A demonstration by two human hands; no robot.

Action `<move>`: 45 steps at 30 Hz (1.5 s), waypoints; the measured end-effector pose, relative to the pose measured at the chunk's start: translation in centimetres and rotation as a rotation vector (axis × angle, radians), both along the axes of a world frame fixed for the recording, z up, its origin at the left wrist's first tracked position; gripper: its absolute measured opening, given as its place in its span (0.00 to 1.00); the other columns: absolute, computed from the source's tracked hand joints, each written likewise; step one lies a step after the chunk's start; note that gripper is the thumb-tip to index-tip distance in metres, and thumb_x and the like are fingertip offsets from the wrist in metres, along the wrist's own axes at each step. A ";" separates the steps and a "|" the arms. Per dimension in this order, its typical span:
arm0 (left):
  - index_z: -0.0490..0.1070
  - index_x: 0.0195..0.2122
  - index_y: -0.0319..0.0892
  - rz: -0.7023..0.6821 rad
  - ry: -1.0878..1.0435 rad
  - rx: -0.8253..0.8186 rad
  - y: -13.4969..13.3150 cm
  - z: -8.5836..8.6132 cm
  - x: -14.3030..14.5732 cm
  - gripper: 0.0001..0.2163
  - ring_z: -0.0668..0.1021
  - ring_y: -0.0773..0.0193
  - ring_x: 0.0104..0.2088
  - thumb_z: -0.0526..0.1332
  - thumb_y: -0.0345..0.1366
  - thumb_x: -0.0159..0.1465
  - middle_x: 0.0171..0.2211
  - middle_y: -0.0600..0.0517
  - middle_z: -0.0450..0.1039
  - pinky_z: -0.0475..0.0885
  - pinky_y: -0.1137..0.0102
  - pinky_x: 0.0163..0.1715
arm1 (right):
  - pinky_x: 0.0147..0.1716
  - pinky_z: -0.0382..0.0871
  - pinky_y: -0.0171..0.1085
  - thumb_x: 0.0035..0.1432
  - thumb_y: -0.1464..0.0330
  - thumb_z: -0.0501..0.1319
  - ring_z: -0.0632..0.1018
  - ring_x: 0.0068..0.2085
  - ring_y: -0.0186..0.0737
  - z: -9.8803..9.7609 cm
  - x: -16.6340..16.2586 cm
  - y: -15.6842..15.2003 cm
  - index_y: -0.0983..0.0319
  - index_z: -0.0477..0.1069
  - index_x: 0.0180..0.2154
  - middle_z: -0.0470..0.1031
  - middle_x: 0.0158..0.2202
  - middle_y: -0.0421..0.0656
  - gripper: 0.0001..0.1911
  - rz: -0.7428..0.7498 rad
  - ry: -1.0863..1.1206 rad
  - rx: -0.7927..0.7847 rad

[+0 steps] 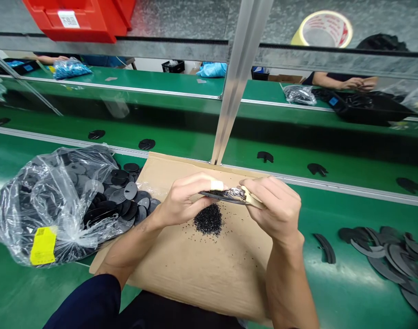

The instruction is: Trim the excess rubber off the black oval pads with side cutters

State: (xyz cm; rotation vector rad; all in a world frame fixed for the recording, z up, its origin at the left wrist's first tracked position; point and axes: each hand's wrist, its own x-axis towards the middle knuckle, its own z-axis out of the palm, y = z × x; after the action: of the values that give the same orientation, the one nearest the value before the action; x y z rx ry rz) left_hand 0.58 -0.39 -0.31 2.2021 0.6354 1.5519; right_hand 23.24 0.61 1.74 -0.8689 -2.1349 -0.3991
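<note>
Above the cardboard sheet, my left hand (183, 198) pinches the left end of a thin black plastic part (224, 196). Silvery metal bits show on the part's upper side, too small to name. White tape or a finger cover wraps one of the left fingertips. My right hand (275, 205) is closed on the right end of the same part, with pale yellowish covers on its thumb and finger. Just below the hands lies a pile of tiny black pieces (209, 220), with loose ones scattered about it on the cardboard (202, 269).
At left, a clear plastic bag (40, 192) spills black discs (116, 196). To the right lie a curved black piece (325, 249) and a heap of black crescents (390, 256). A metal post (234, 82) rises behind the cardboard; discs sit on the green strip beyond. A co-worker's hands (359, 83) show far right.
</note>
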 end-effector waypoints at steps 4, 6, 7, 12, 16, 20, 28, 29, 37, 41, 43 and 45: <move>0.76 0.50 0.38 -0.009 -0.010 -0.009 0.0 -0.1 0.0 0.10 0.82 0.67 0.42 0.65 0.25 0.67 0.42 0.47 0.80 0.80 0.71 0.43 | 0.28 0.60 0.36 0.64 0.78 0.60 0.68 0.26 0.34 0.1 0.0 -0.1 0.60 0.76 0.35 0.76 0.26 0.39 0.09 0.002 0.004 -0.002; 0.77 0.50 0.38 -0.014 -0.002 -0.010 0.0 0.0 0.0 0.10 0.82 0.66 0.42 0.65 0.26 0.68 0.42 0.47 0.80 0.80 0.71 0.43 | 0.28 0.61 0.36 0.64 0.78 0.59 0.70 0.26 0.33 0.1 0.1 -0.3 0.60 0.77 0.35 0.76 0.26 0.39 0.10 0.010 0.001 -0.030; 0.76 0.50 0.38 -0.017 0.004 -0.010 0.0 0.1 0.0 0.10 0.82 0.66 0.43 0.64 0.26 0.68 0.42 0.46 0.81 0.80 0.71 0.43 | 0.29 0.61 0.35 0.65 0.78 0.59 0.70 0.26 0.33 0.1 0.1 -0.3 0.60 0.76 0.35 0.77 0.26 0.39 0.11 0.018 0.002 -0.049; 0.76 0.51 0.39 -0.028 0.074 0.024 0.3 0.4 -0.5 0.10 0.83 0.64 0.43 0.63 0.27 0.69 0.42 0.46 0.81 0.81 0.70 0.42 | 0.29 0.65 0.34 0.66 0.78 0.57 0.73 0.27 0.33 0.3 0.1 -0.7 0.59 0.76 0.35 0.77 0.27 0.40 0.12 0.102 0.055 -0.171; 0.77 0.51 0.40 -0.005 0.174 0.067 0.6 0.4 -1.2 0.10 0.83 0.63 0.42 0.61 0.28 0.70 0.40 0.46 0.81 0.81 0.69 0.41 | 0.28 0.64 0.34 0.67 0.77 0.59 0.72 0.27 0.33 0.4 0.3 -0.7 0.60 0.75 0.35 0.75 0.27 0.39 0.10 0.150 0.088 -0.274; 0.75 0.55 0.41 0.005 0.216 0.063 0.5 0.4 -1.5 0.13 0.83 0.63 0.43 0.61 0.29 0.70 0.42 0.46 0.81 0.80 0.69 0.41 | 0.30 0.63 0.35 0.68 0.73 0.59 0.72 0.29 0.34 0.4 0.6 -0.6 0.60 0.75 0.36 0.77 0.30 0.41 0.08 0.100 0.000 -0.279; 0.75 0.52 0.39 -0.072 0.322 0.013 0.5 0.4 -1.4 0.11 0.81 0.62 0.41 0.59 0.27 0.71 0.42 0.44 0.80 0.78 0.69 0.38 | 0.32 0.62 0.38 0.70 0.70 0.57 0.71 0.31 0.36 0.5 1.1 -0.5 0.60 0.76 0.39 0.78 0.32 0.42 0.09 0.042 -0.125 -0.287; 0.75 0.52 0.38 -0.064 0.302 0.003 0.6 0.5 -1.5 0.11 0.81 0.62 0.41 0.60 0.27 0.71 0.42 0.44 0.80 0.78 0.69 0.38 | 0.32 0.63 0.38 0.70 0.71 0.57 0.72 0.31 0.37 0.7 1.1 -0.6 0.60 0.76 0.39 0.78 0.32 0.42 0.09 0.054 -0.101 -0.314; 0.77 0.48 0.40 -0.018 0.125 -0.104 0.6 0.2 -1.0 0.08 0.82 0.64 0.40 0.63 0.31 0.70 0.40 0.47 0.81 0.79 0.69 0.41 | 0.36 0.75 0.40 0.65 0.63 0.66 0.81 0.37 0.42 2.1 0.7 -1.7 0.58 0.75 0.41 0.81 0.37 0.44 0.06 0.234 0.305 -0.586; 0.77 0.46 0.37 0.039 0.080 -0.114 0.5 -0.1 0.3 0.08 0.82 0.63 0.38 0.65 0.35 0.69 0.38 0.46 0.81 0.79 0.69 0.40 | 0.33 0.76 0.40 0.64 0.59 0.67 0.82 0.36 0.44 2.6 0.9 -1.9 0.55 0.75 0.44 0.81 0.38 0.44 0.10 0.260 0.313 -0.542; 0.78 0.45 0.36 0.029 0.092 -0.109 0.8 -0.5 1.1 0.09 0.82 0.62 0.38 0.64 0.37 0.70 0.38 0.45 0.81 0.80 0.68 0.42 | 0.29 0.74 0.41 0.63 0.60 0.67 0.81 0.32 0.45 2.1 1.3 -1.3 0.53 0.75 0.42 0.80 0.34 0.44 0.07 0.251 0.278 -0.442; 0.78 0.43 0.35 0.001 0.171 -0.131 1.6 -1.0 1.7 0.12 0.82 0.61 0.37 0.63 0.40 0.71 0.36 0.44 0.80 0.80 0.68 0.42 | 0.27 0.71 0.44 0.65 0.63 0.64 0.80 0.28 0.46 0.7 1.7 0.1 0.50 0.76 0.41 0.79 0.31 0.45 0.03 0.293 0.216 -0.353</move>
State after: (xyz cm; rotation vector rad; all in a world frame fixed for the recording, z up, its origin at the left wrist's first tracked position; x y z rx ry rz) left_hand 2.24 1.20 -1.30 2.2503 0.7670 1.2921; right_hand 24.92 0.67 2.42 -0.7340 -2.1161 0.2185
